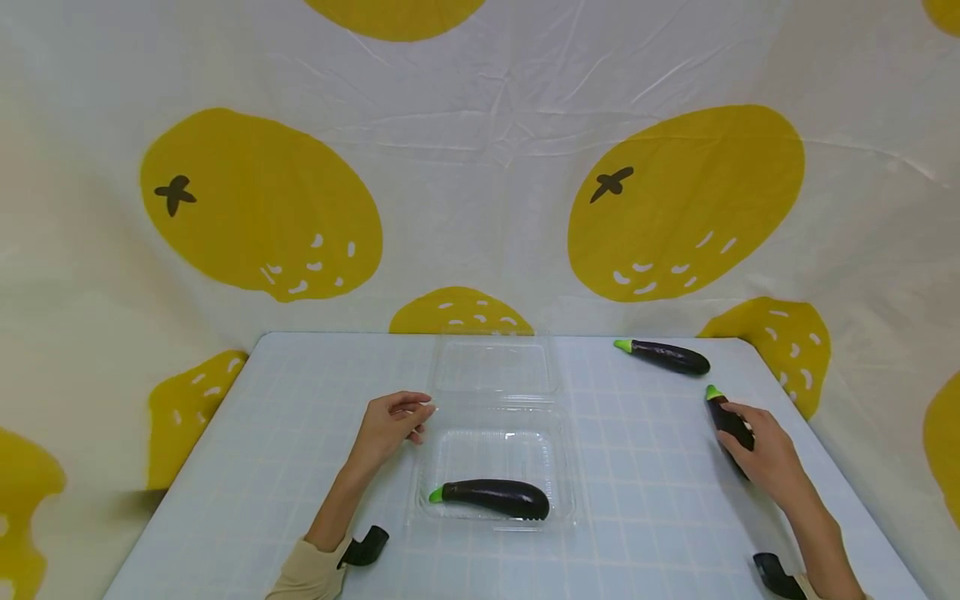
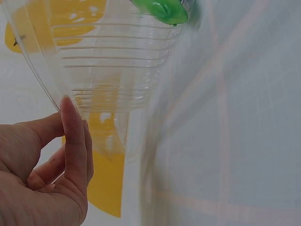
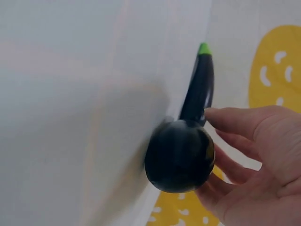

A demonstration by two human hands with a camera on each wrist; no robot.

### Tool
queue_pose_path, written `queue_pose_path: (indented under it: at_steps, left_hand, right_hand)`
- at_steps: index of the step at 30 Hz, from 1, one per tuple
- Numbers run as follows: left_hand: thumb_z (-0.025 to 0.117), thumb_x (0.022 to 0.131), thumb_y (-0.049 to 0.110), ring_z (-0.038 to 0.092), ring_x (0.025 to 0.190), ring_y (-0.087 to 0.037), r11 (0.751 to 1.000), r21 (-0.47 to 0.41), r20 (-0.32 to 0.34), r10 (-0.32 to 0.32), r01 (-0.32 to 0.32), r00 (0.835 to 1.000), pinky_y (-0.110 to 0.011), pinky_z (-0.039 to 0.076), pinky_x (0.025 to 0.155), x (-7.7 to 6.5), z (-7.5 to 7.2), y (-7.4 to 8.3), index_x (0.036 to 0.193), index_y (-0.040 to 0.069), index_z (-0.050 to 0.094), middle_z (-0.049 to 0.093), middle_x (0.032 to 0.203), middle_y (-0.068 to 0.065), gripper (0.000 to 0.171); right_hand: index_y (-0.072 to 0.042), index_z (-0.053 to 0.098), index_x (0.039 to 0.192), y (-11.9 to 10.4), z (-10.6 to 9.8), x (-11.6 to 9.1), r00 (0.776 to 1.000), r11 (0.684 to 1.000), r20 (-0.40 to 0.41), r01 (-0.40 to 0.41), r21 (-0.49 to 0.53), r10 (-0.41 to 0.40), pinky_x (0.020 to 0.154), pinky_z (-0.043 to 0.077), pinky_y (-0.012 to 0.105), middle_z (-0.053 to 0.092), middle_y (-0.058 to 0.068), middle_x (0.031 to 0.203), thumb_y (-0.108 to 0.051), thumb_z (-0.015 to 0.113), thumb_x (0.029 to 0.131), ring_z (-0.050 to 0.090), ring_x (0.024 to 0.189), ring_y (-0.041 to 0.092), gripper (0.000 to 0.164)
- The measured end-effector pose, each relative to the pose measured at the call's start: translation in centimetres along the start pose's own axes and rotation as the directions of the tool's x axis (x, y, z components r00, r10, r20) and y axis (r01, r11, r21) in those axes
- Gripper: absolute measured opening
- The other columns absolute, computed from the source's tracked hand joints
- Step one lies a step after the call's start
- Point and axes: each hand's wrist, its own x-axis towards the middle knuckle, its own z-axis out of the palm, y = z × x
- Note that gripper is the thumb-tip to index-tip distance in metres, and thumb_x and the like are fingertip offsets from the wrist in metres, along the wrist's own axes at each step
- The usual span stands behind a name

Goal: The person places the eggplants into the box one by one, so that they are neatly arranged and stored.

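Note:
My left hand [image 1: 393, 425] is at the left side of a clear plastic clamshell container [image 1: 495, 454]. In the left wrist view, its thumb and fingers [image 2: 70, 122] pinch the container's rim. One dark eggplant [image 1: 495, 497] with a green tip lies sideways in the near half. At the table's right side my right hand [image 1: 765, 454] grips a second eggplant [image 1: 731, 425], thumb on one side and fingers on the other. Its rounded end [image 3: 178, 157] faces the right wrist camera. Part of that eggplant is hidden behind the hand.
A third eggplant [image 1: 667, 357] lies at the back right of the table, just beyond the gripped one. The container's lid [image 1: 495, 371] is folded back toward the rear edge. Behind the pale gridded table [image 1: 637, 500] hangs a white cloth [image 1: 472, 208] with yellow fruit prints.

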Motion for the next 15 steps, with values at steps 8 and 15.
queue_pose_path:
  at_steps: [8,15]
  left_hand:
    - [0.078,0.094,0.014,0.065,0.064,-0.020,1.000,0.005,-0.009,0.002,-0.002,1.000,-0.026,0.060,0.059,-0.06,0.08,0.08,0.118,-0.008,0.070,0.070,0.095,-0.020,0.034]
    - [0.078,0.094,0.014,0.065,0.063,-0.021,1.000,0.004,-0.010,0.001,-0.001,1.000,-0.026,0.060,0.058,-0.06,0.08,0.15,0.118,-0.008,0.070,0.070,0.097,-0.023,0.034]
  right_hand:
    - [0.012,0.046,0.139,0.34,-0.19,0.02,0.998,0.998,0.033,-0.047,-0.041,0.049,0.092,0.045,0.072,0.044,0.041,0.131,-0.007,0.068,0.096,0.048,0.110,0.055,0.052]
    - [0.012,0.042,0.143,0.22,-0.73,0.48,0.977,0.980,0.096,-0.181,-0.084,0.189,0.093,0.046,0.072,0.045,0.042,0.136,-0.019,0.069,0.098,0.050,0.111,0.056,0.061]
